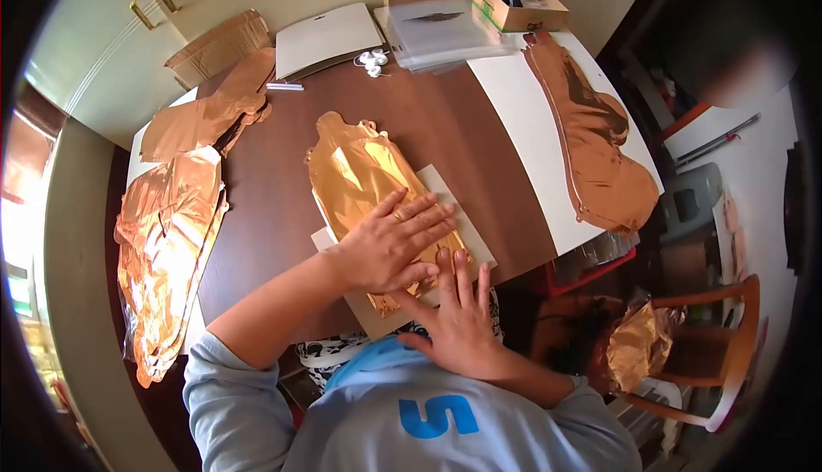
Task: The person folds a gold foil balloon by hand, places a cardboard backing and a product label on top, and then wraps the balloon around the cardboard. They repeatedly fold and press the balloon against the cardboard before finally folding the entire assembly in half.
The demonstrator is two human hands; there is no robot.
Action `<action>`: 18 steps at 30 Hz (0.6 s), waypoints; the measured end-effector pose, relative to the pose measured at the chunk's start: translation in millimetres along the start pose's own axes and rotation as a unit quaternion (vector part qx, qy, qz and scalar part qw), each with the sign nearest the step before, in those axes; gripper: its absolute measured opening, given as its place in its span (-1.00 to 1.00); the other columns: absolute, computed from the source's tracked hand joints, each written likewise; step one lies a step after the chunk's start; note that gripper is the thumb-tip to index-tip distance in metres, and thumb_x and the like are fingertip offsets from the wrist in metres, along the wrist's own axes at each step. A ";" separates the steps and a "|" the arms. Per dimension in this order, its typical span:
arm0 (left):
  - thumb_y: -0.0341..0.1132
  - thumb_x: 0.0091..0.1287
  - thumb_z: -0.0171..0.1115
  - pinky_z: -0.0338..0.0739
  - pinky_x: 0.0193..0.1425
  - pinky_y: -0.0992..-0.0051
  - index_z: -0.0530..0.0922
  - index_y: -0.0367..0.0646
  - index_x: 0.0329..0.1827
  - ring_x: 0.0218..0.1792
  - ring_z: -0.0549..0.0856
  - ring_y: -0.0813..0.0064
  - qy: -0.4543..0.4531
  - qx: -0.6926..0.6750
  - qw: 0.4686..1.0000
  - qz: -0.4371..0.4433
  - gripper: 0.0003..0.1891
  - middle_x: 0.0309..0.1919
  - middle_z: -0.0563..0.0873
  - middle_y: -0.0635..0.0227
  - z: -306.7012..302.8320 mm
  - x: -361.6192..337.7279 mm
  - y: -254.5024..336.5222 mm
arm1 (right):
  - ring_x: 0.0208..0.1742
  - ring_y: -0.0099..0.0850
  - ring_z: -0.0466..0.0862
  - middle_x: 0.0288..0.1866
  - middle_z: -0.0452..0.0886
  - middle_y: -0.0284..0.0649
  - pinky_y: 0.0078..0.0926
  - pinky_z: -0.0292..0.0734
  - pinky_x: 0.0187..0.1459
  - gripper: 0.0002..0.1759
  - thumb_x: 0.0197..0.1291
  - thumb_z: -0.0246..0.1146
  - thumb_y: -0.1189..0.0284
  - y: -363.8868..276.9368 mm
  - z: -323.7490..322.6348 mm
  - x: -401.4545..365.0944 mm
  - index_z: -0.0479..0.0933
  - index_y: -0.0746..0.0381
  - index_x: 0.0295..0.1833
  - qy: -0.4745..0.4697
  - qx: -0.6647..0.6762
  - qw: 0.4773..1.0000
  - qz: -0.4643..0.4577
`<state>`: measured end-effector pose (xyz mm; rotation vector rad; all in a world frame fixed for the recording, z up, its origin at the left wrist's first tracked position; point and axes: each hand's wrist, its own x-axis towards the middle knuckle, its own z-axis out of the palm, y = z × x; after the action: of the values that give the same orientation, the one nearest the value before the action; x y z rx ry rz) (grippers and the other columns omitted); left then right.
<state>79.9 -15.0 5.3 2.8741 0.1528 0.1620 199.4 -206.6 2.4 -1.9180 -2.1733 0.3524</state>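
Note:
A flat, shiny gold foil balloon (355, 168) lies in the middle of the table, its crinkled far end pointing away from me. Under its near half is a grey cardboard sheet (445, 194), whose near corner hangs past the table edge. My left hand (390, 245) rests palm down across the foil with the fingers stretched to the right. Just below it my right hand (462, 322) is spread open, its fingertips at the near right edge of the foil and cardboard. Both hands press flat, and part of the foil is hidden under them.
Flat copper foil balloons lie on the left (171, 249) and on white board at the right (591, 138). At the back are white sheets (330, 40), clear plastic sleeves (445, 31) and an open box (522, 10). A wooden chair (736, 335) holds crumpled gold foil (638, 348).

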 end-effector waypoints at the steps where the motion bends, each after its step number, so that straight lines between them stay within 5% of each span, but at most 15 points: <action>1: 0.24 0.52 -0.14 -0.07 0.64 -0.01 0.24 -0.10 0.59 0.61 0.18 0.14 0.005 0.019 1.000 -0.003 -0.25 0.59 0.26 0.21 2.7 -1.9 -5.9 | 0.61 0.41 -0.15 0.60 -0.14 0.38 0.61 -0.29 0.42 -0.13 0.16 0.31 -0.21 -0.4 -2.2 1.1 0.23 -0.36 0.58 -0.011 0.000 1.000 0.002; 6: 0.27 0.52 -0.18 -0.10 0.64 -0.04 0.18 -0.08 0.62 0.61 0.15 0.07 0.002 0.071 0.995 -0.064 -0.22 0.60 0.22 0.11 -9.2 -7.7 -43.7 | 0.61 0.39 -0.12 0.61 -0.14 0.38 0.60 -0.24 0.42 -0.11 0.19 0.30 -0.18 -1.1 -3.3 0.8 0.16 -0.35 0.61 -0.006 0.020 1.000 0.003; 14: 0.10 0.42 0.11 -0.04 0.63 -0.05 0.21 -0.13 0.59 0.59 0.20 0.10 0.104 0.208 0.945 -0.230 -0.23 0.59 0.21 0.07 -17.8 -33.3 -93.0 | 0.60 0.39 -0.09 0.61 -0.15 0.39 0.57 -0.20 0.43 -0.09 0.19 0.33 -0.09 -2.7 -5.8 0.2 0.11 -0.37 0.63 -0.008 -0.007 1.000 -0.001; 16: 0.13 0.39 0.15 -0.03 0.63 -0.05 0.23 -0.20 0.57 0.58 0.22 0.03 0.149 0.188 0.947 -0.216 -0.19 0.57 0.23 0.01 -16.5 -37.8 -56.8 | 0.59 0.40 -0.04 0.60 -0.11 0.40 0.55 -0.14 0.44 -0.13 0.23 0.32 0.01 -2.8 -6.0 1.6 0.11 -0.37 0.63 -0.006 -0.023 1.000 -0.005; 18: 0.16 0.39 0.17 -0.05 0.64 -0.03 0.22 -0.23 0.57 0.59 0.21 0.02 0.190 0.068 0.973 -0.113 -0.16 0.58 0.23 0.00 -18.5 -49.2 -2.4 | 0.55 0.41 0.06 0.57 -0.04 0.41 0.49 -0.05 0.44 -0.16 0.28 0.28 0.13 0.8 7.4 1.4 0.12 -0.33 0.63 0.040 -0.047 0.998 -0.016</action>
<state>28.8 -13.9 17.7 2.8981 0.5801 0.6792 197.6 -205.4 -4.8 -1.9071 -2.2028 0.1657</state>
